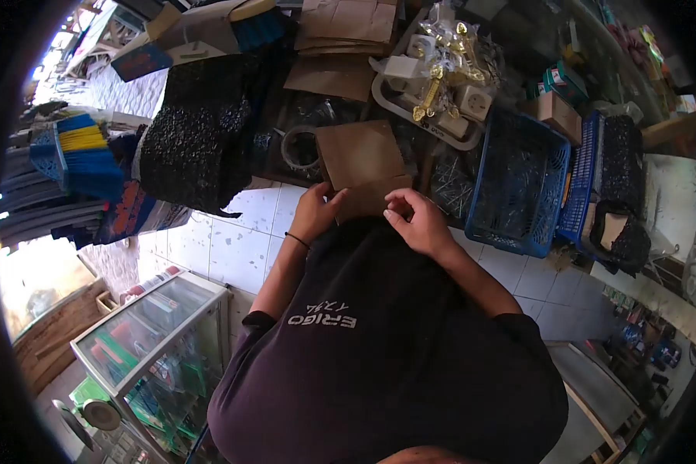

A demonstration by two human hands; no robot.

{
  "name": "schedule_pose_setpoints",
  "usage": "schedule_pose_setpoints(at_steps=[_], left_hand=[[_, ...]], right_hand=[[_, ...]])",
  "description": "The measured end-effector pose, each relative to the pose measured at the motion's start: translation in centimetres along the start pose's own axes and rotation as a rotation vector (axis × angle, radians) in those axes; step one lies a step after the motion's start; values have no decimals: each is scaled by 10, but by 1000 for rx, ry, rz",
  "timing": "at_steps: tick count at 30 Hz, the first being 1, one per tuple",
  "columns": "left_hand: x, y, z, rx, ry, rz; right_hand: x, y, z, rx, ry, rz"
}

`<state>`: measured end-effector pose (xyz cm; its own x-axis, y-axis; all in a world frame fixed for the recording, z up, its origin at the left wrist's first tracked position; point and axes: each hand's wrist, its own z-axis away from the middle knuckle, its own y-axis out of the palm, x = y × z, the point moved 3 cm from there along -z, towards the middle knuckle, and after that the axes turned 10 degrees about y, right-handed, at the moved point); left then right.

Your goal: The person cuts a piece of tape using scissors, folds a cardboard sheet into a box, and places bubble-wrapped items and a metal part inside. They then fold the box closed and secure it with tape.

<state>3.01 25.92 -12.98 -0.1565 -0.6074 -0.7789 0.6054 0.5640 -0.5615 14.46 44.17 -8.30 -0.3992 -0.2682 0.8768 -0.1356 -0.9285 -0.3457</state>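
Observation:
A piece of brown cardboard (pixel 361 155) lies in front of me with its near part (pixel 366 199) bent into a flap. My left hand (pixel 315 212) is closed on the left edge of this flap, thumb along it. At the flap's right side hovers my right hand (pixel 420 220), its fingers loosely curled and a gap between thumb and forefinger. Just beyond my left hand a roll of clear tape (pixel 300 147) lies beside the cardboard. Loose nails (pixel 451 185) in a pile sit to the right of it.
Stacked cardboard (pixel 346 27) lies at the back. A white tray (pixel 472 142) holds sockets and gold-coloured packaged pieces. Right of it stands a blue plastic basket (pixel 547 246). Brooms (pixel 81 162) are at far left, a glass display case (pixel 143 332) at lower left.

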Motion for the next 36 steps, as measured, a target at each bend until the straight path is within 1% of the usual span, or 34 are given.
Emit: schedule_pose_setpoints(at_steps=[1,4,7,10,13,14,16,19,22,24,27,30,33,36], left_hand=[[3,3,0,54,-10,-11],[-11,5,3,2,203,98],[-29,4,-2,-106,293,364],[-54,-7,-12,-34,246,323],[-102,-19,-17,-28,346,526],[-109,-20,-20,1,358,501],[-128,-21,-21,19,370,549],[-143,-17,-23,79,371,554],[-148,-9,-24,160,354,571],[-152,-6,-23,215,315,591],[-162,-4,-22,286,310,551],[-167,3,-24,354,264,611],[-173,10,-25,412,348,607],[-184,9,-22,420,272,603]], right_hand=[[-2,1,1,14,6,6],[-7,-3,2,55,58,-11],[0,-15,6,-16,-4,-65],[22,-27,16,-82,-78,-83],[50,-44,25,-168,-225,-23],[57,-49,28,-223,-289,25],[67,-59,33,-340,-406,124],[73,-69,42,-437,-443,169],[71,-76,49,-477,-440,166],[67,-78,52,-463,-413,184],[64,-80,58,-438,-373,175],[60,-82,60,-430,-355,213],[57,-84,63,-406,-335,238],[52,-84,63,-405,-341,239]])
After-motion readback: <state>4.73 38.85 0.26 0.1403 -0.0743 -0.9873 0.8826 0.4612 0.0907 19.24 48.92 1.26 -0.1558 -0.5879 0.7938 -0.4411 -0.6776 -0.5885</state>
